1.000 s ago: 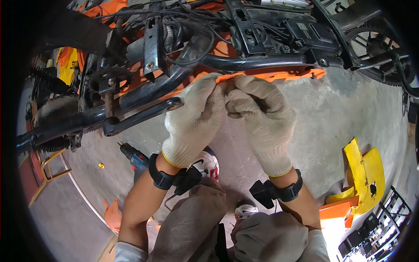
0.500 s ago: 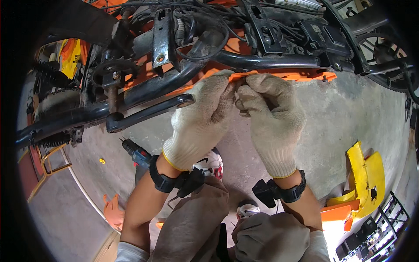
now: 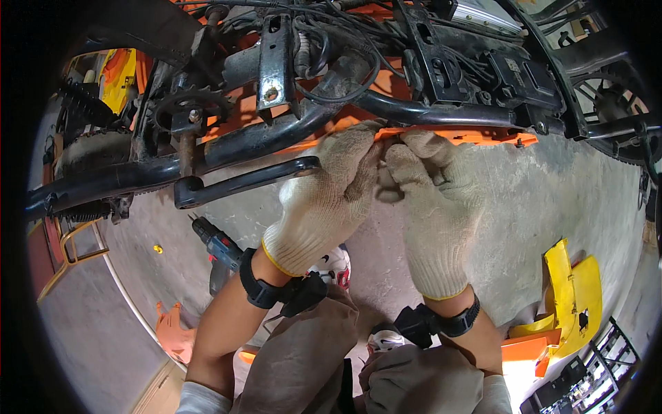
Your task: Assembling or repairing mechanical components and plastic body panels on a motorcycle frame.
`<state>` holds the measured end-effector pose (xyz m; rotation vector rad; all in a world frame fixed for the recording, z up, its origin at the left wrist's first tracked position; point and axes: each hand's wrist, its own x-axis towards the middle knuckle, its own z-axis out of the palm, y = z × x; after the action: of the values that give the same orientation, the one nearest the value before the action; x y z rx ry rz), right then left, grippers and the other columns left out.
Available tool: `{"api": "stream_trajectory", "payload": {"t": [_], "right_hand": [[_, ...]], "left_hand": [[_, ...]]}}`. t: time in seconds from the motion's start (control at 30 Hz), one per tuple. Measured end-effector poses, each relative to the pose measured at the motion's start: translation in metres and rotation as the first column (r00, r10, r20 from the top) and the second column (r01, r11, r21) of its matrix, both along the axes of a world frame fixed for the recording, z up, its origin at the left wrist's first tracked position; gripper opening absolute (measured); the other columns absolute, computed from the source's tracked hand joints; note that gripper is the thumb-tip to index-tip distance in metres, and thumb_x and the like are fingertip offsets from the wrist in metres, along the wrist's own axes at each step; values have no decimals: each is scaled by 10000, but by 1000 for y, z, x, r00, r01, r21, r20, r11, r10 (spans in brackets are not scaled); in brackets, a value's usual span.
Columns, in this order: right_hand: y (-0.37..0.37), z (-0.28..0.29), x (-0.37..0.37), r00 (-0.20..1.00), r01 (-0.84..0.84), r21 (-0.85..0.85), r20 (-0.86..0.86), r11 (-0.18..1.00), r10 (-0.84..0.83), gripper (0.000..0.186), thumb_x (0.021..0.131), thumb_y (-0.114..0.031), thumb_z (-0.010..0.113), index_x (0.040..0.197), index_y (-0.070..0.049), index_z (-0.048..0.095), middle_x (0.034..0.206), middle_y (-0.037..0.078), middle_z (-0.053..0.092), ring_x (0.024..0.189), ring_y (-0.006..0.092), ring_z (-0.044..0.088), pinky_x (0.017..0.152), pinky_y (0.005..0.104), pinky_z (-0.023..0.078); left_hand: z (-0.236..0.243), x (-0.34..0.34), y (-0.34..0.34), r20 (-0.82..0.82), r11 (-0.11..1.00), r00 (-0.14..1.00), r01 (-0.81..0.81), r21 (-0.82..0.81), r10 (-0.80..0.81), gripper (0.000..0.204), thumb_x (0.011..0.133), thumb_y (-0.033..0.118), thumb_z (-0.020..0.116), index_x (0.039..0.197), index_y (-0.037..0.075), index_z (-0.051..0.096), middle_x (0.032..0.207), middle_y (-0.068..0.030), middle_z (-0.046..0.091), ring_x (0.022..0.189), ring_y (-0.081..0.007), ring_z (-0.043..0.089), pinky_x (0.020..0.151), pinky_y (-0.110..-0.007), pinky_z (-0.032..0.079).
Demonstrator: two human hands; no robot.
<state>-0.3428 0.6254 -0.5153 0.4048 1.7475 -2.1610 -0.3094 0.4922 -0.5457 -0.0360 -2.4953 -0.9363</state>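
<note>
My left hand [image 3: 321, 196], in a cream knit glove, has its closed fingers up at the lower edge of the orange plastic panel [image 3: 476, 136], just under the bent black tube [image 3: 303, 121] of a vehicle frame. My right hand [image 3: 434, 214], gloved too, is curled beside it at the same edge, fingertips pinched close to the left ones; whatever they hold is hidden. A black crank arm [image 3: 241, 186] reaches across to my left glove. Above are a bracket [image 3: 273, 72], cables and a black box [image 3: 524, 83].
A cordless drill [image 3: 217, 241] lies on the concrete floor [image 3: 538, 193] left of my legs. Yellow panels [image 3: 572, 290] and an orange piece [image 3: 531, 345] lie at right, pink-orange gloves [image 3: 172, 331] at lower left. A sprocket [image 3: 186, 110] sits left; a wheel [image 3: 610, 107] is at far right.
Both hands have shifted slightly to the right in the picture, as has the frame above them. My right hand's fingers have curled a little differently at the panel edge.
</note>
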Motion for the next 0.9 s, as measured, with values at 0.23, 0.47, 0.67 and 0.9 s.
{"api": "stream_trajectory", "payload": {"t": [0.23,0.47,0.67,0.9], "right_hand": [[-4,-3,3,998,38,0,59,999,-38,214,976,-176,699,1109,-13,661,838,32,680,648,78,627,546,191,482],[-1,1,1,999,10,-57,46,998,-8,190,951,-61,705,1104,43,664,938,65,709,777,93,667,666,229,547],[0,-1,1,1000,17,-152,24,988,-13,193,943,-68,721,1089,47,669,960,70,716,809,94,668,694,237,556],[1,-9,0,958,9,209,-282,978,51,189,895,-77,781,1036,26,712,952,35,725,840,62,659,764,227,552]], "left_hand": [[2,-1,1,156,994,988,-13,111,-5,255,885,12,694,1138,32,670,1025,-151,709,901,-334,709,784,-368,577],[3,-2,0,105,995,994,-10,98,0,266,888,18,688,1152,46,675,1016,-157,713,887,-340,716,760,-368,582],[5,-2,1,117,998,993,-22,55,16,266,885,42,708,1149,32,677,1017,-165,713,893,-344,717,760,-371,583],[2,0,0,12,998,1000,-11,-62,12,276,882,43,717,1154,34,665,1030,-167,706,927,-331,712,800,-368,577]]}}
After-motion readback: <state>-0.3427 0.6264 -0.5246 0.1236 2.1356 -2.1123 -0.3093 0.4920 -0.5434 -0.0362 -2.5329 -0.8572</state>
